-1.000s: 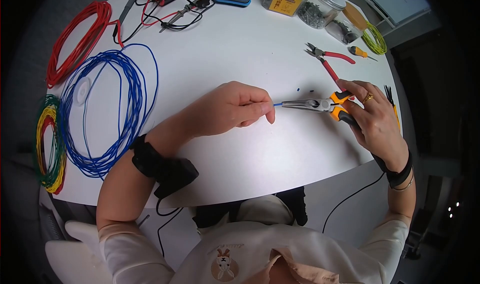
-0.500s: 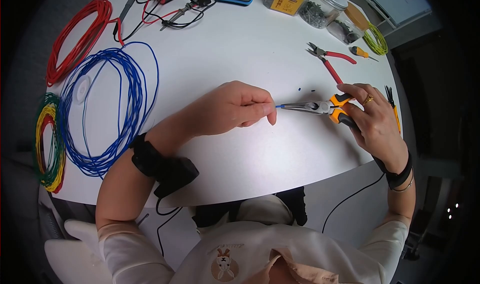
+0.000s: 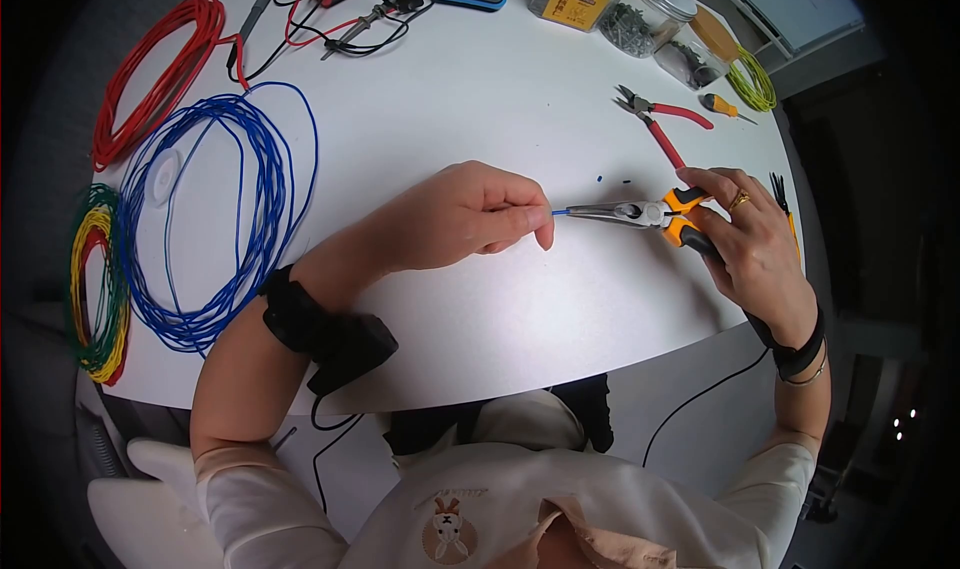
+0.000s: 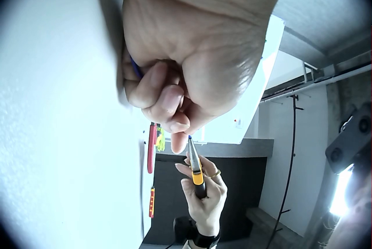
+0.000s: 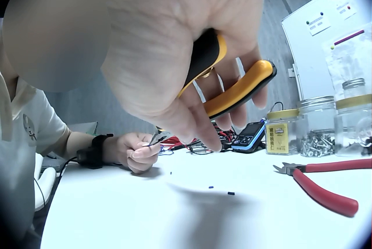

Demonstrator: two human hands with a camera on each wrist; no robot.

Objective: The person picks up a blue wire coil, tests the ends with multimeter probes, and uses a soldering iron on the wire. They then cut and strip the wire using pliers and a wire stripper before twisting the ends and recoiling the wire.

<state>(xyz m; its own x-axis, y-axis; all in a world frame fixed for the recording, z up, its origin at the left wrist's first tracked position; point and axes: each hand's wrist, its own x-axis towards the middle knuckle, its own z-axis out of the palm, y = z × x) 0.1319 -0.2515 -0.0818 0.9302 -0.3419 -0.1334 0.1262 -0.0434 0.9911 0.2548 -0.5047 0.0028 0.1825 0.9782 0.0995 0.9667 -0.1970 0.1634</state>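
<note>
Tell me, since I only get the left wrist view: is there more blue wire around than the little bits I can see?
Observer: Yes, the head view shows a large loose coil of blue wire lying on the table.

Visitor: And the pliers look like one thin stick to me. Do they have two handles?

Observer: They do: in the head view, two orange-and-black handles stand apart.
</note>
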